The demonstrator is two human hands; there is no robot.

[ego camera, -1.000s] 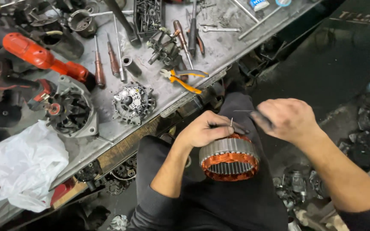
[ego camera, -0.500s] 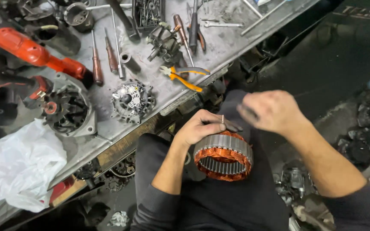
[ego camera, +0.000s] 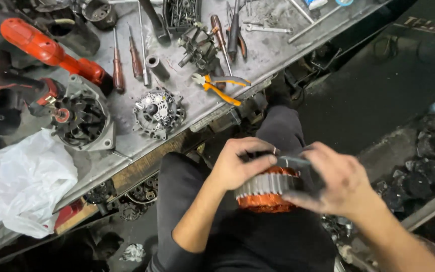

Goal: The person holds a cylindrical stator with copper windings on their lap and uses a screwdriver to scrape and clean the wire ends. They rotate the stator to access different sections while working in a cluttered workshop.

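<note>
Tilted further since earlier, stator ring [ego camera: 265, 191] axis leans away; left hand [ego camera: 240, 163] and right hand [ego camera: 336, 179] grip it.

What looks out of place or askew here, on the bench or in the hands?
Nothing looks damaged. The left hand and right hand hold a ringed stator with copper windings over the lap. The orange-handled pliers lie near the workbench edge, and a white plastic bag overhangs it.
</note>
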